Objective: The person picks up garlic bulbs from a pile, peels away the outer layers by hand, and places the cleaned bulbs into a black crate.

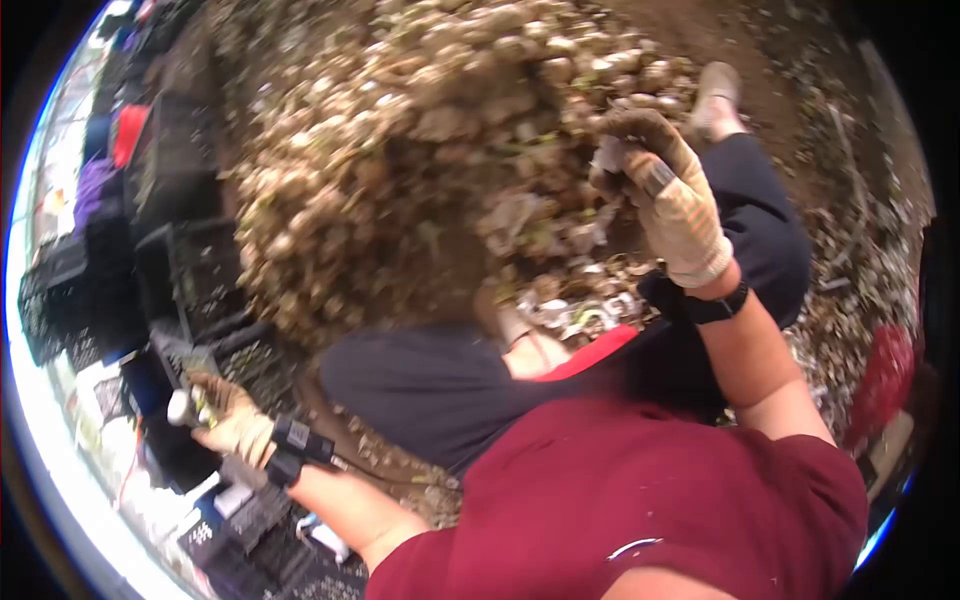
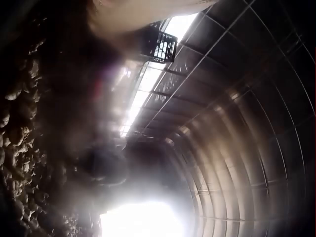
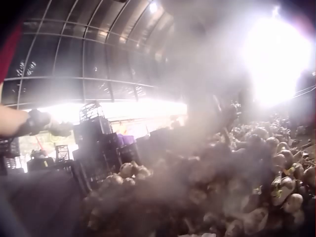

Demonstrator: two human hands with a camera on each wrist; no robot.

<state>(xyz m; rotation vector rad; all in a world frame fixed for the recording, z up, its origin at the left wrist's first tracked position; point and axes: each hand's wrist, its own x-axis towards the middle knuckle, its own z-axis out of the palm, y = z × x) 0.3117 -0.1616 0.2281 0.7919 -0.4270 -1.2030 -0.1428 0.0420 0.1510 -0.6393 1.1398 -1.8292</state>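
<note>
My left hand (image 1: 237,422), in a light work glove, is stretched out at the lower left above dark crates. Its fingers hold a white garlic bulb (image 1: 180,408), which sticks out past the fingertips. Raised over the near side of a large heap of garlic (image 1: 330,190), my gloved right hand (image 1: 682,215) has its fingers bent inward. A pale, papery piece (image 1: 608,156) shows at those fingertips, too blurred to tell its kind. In the right wrist view, bulbs (image 3: 294,202) of the heap lie close by.
Black plastic crates (image 1: 190,265) stand along the left, and some are stacked (image 3: 94,133) in the right wrist view. My bent legs (image 1: 415,385) flank a patch of loose skins (image 1: 590,305). A red bag (image 1: 885,380) lies at the right. An arched roof (image 2: 237,163) curves overhead.
</note>
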